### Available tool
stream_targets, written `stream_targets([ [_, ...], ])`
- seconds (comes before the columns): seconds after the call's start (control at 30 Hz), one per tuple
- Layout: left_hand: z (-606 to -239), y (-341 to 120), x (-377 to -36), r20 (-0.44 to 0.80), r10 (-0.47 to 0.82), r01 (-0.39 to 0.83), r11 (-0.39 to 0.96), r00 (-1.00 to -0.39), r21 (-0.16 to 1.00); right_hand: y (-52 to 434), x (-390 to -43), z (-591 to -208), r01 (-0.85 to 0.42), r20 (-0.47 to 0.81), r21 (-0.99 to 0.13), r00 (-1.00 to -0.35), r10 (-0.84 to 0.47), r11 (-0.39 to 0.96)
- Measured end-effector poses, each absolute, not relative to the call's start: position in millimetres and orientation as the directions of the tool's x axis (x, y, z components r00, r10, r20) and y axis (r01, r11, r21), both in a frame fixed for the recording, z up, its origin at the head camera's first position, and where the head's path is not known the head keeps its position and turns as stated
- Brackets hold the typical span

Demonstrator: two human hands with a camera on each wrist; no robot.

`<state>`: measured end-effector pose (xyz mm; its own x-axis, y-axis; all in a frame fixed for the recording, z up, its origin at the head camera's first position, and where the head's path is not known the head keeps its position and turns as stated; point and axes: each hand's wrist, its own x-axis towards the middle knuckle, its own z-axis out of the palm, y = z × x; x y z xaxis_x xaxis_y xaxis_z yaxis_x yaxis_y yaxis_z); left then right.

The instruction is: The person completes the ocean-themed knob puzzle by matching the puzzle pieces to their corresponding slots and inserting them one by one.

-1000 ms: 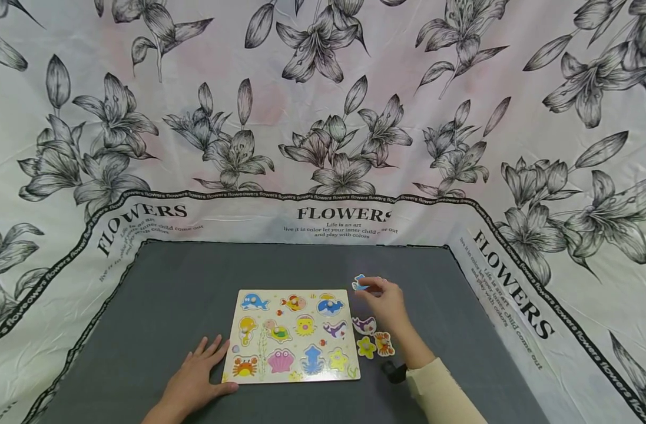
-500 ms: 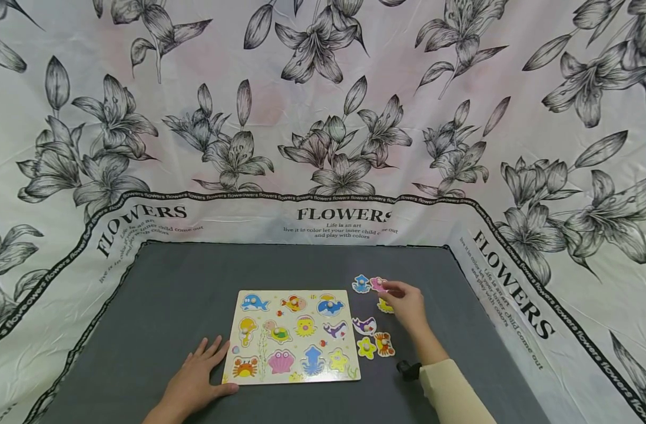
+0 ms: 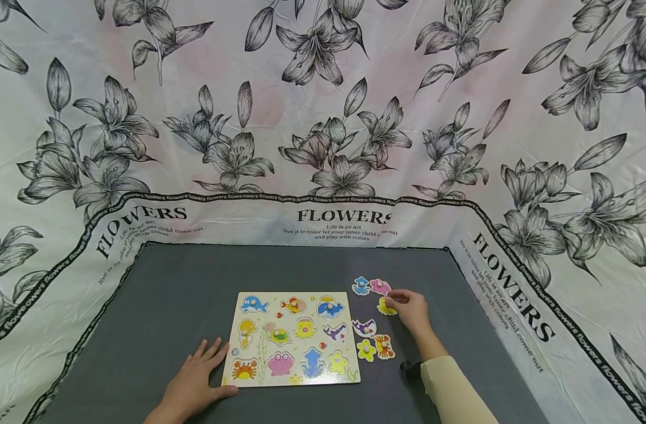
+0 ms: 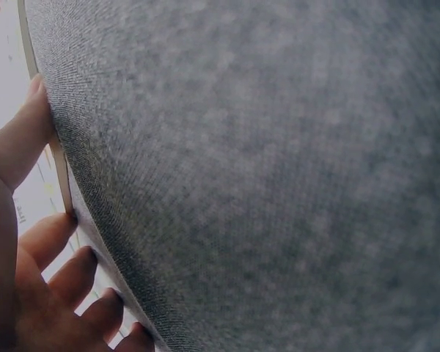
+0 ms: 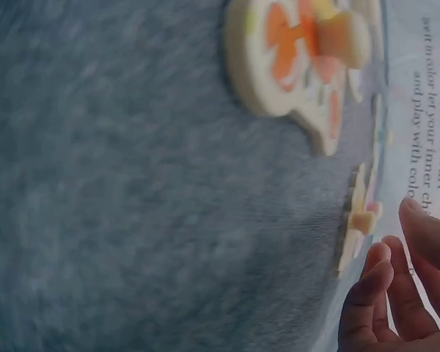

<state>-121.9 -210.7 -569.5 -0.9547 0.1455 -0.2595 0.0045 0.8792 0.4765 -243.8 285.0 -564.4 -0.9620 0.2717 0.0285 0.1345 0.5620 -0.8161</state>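
A wooden puzzle board (image 3: 272, 347) with sea-animal pictures lies on the dark cloth. My left hand (image 3: 192, 377) rests at its lower left, fingers spread along the side and thumb at the front corner; the left wrist view shows the thumb (image 4: 33, 121) and a fingertip at the board's edge. My right hand (image 3: 411, 312) is right of the board, its fingertips at a yellow knobbed puzzle piece (image 3: 387, 306). In the right wrist view its thumb and fingers stand apart beside a knobbed piece (image 5: 361, 222). A blue squid piece (image 3: 361, 286) and a pink shell piece (image 3: 380, 286) lie just beyond.
Right of the board lie a purple whale piece (image 3: 364, 328), a yellow star piece (image 3: 367, 350) and an orange crab piece (image 3: 384, 346). A white flower-printed cloth (image 3: 344, 147) rises behind the dark cloth (image 3: 195, 271).
My right hand has let go of the blue squid piece, passed the pink shell piece and come nearer to the yellow piece. My left hand has stayed at the board.
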Motion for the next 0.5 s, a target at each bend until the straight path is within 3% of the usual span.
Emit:
stream_targets([
  [0.5,-573.9,-212.6,-121.9,-0.262,0.134,-0.005,0.882,-0.956,0.470,284.7,-247.6,-572.9,0.174,0.000,-0.749,-0.965,0.263,0.639],
])
